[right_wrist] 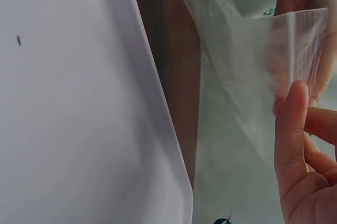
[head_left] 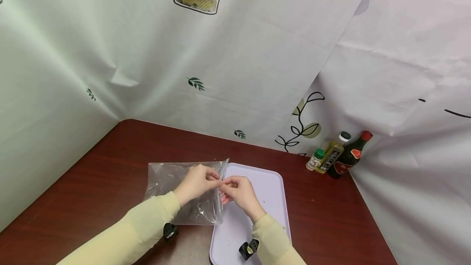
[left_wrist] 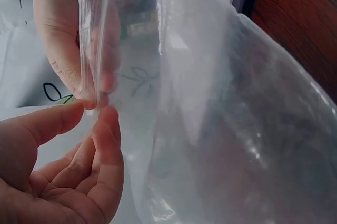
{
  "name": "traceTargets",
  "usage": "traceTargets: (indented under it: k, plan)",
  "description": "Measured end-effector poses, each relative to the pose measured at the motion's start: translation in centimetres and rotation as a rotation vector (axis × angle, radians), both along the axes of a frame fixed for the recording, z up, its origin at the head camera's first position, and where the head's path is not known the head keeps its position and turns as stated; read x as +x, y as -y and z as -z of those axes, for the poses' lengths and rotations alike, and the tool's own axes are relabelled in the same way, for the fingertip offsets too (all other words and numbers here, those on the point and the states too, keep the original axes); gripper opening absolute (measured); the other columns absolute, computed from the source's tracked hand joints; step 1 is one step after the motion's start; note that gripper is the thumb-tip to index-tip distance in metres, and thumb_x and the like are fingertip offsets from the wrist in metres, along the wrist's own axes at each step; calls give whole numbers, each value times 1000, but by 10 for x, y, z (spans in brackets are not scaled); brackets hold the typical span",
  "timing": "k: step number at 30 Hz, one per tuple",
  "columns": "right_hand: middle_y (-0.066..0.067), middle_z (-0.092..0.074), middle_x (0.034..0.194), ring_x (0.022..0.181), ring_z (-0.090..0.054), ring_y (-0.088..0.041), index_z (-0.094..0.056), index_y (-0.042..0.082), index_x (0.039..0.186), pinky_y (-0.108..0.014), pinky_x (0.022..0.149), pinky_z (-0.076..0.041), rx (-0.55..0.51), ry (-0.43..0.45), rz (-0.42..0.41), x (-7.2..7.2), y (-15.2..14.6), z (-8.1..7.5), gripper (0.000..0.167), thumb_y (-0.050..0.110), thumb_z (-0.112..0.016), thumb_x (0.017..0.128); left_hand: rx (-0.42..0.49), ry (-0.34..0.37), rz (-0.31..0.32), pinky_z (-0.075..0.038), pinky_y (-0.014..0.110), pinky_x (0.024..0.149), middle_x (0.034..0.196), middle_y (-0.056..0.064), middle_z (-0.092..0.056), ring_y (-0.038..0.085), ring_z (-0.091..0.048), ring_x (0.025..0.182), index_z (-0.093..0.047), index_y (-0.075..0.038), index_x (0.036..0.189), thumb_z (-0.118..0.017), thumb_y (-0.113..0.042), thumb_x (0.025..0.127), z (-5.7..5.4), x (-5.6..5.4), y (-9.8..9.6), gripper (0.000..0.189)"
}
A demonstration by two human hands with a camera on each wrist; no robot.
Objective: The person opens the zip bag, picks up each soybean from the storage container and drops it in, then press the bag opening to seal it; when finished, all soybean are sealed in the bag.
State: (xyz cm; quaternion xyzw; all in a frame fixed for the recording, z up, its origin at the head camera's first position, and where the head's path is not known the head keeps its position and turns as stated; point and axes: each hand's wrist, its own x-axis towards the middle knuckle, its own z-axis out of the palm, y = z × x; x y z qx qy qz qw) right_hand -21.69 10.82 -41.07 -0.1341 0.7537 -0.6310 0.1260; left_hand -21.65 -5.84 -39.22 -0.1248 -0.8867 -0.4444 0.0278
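Bag [head_left: 202, 211] of clear plastic extends leftward from its ribbed edge, which the left hand [head_left: 196, 182] and right hand [head_left: 241, 195] pinch, fingertips meeting. It overlaps the lilac tray [head_left: 271, 195]; a red-capped bottle [head_left: 347, 159] stands well apart.

Pale yellow sleeves [head_left: 125, 232], chunky lil black wrist cam [head_left: 169, 231] just behind the left hand [head_left: 196, 181], another black cam [head_left: 245, 251] behind the right hand [head_left: 241, 193].
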Motion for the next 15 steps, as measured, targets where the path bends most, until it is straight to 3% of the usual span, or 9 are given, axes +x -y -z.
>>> traceTargets:
  k: [4,11,15]
  plan:
    - [-11,-65,70,51,-60,-8,-61,-16,93,-28,53,-54,7,3,-1,1,0,0,20,4,-62,90,-2,8,1,-49,22,55,74,4,-71,8,-63,61,-73,-1,90,-68,-4,75,1,0,-2,15]
    - [-12,-65,65,50,-60,-9,-60,-13,89,-27,51,-54,19,2,-1,2,0,2,16,3,-61,88,-34,-39,-8,-44,23,55,69,1,-69,6,-55,59,-73,0,93,-65,1,71,2,2,-6,23]
    - [-15,-65,65,49,-60,-9,-57,-10,86,-30,51,-54,30,-2,0,2,1,3,10,0,-57,87,-39,-90,26,-42,22,54,66,-1,-64,6,-50,57,-71,2,95,-62,5,71,3,3,-9,26]
